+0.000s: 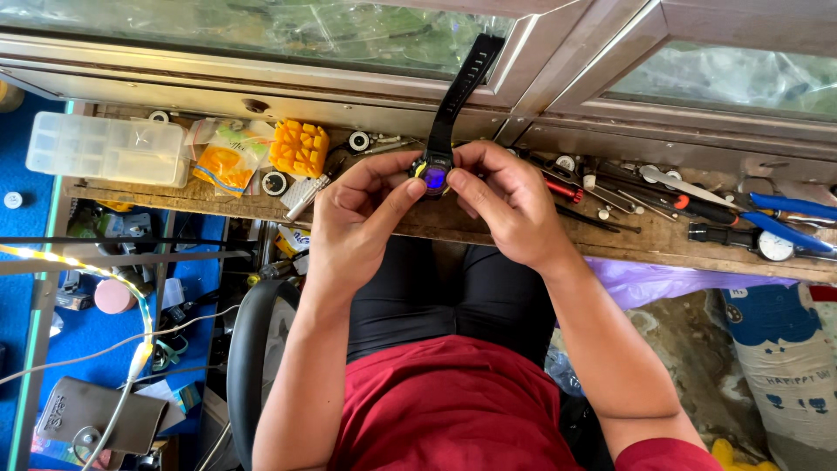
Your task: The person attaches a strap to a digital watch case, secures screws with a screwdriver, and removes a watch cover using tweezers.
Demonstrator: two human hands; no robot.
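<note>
A black digital wristwatch (434, 177) with a bluish face is held up between both hands above my lap. Its black strap (462, 83) stretches away toward the window. My left hand (353, 214) grips the watch case from the left, thumb pressed against its side. My right hand (506, 201) holds the case from the right, fingers curled around it. Both hands hover over the front edge of a worn wooden bench (488, 227).
On the bench lie a clear plastic compartment box (105, 148), a yellow case holder (299, 146), small packets (228, 161), blue-handled pliers (789, 218), screwdrivers (697, 209) and a loose watch (772, 246). A chair arm (253, 349) and a blue table (78, 331) stand on my left.
</note>
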